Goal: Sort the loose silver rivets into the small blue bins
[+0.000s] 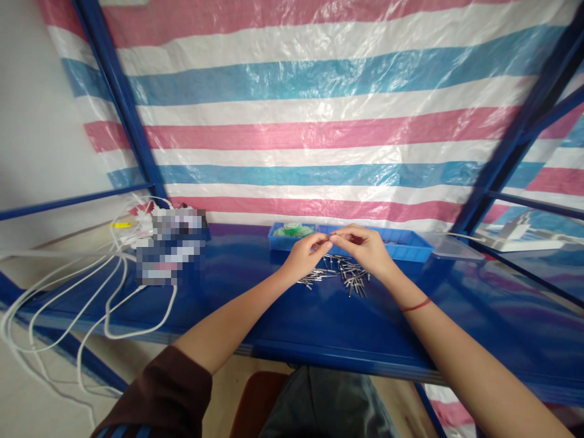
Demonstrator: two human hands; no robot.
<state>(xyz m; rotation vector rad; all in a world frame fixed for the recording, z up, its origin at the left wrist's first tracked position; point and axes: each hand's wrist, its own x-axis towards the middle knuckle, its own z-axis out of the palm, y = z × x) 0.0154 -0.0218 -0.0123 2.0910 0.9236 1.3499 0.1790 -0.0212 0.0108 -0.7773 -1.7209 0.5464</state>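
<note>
My left hand (308,252) and my right hand (361,244) meet fingertip to fingertip above the blue table. Both are closed in a pinch; whatever lies between the fingers is too small to name. Below them several thin metal pins, rivet-like in shape, lie in two loose heaps: a left pile (316,277) and a right pile (354,278). Just behind the hands stands a long blue plastic tray (410,244) with divided compartments. Green and whitish small stuff (292,230) fills its left compartment. My hands hide part of the tray's middle.
White cables (123,298) tangle at the left, beside a pixelated pile (168,246). A clear plastic lid (456,247) lies right of the tray. Blue metal posts (123,103) frame a striped plastic sheet (319,134) behind. A white object (515,238) sits at the far right.
</note>
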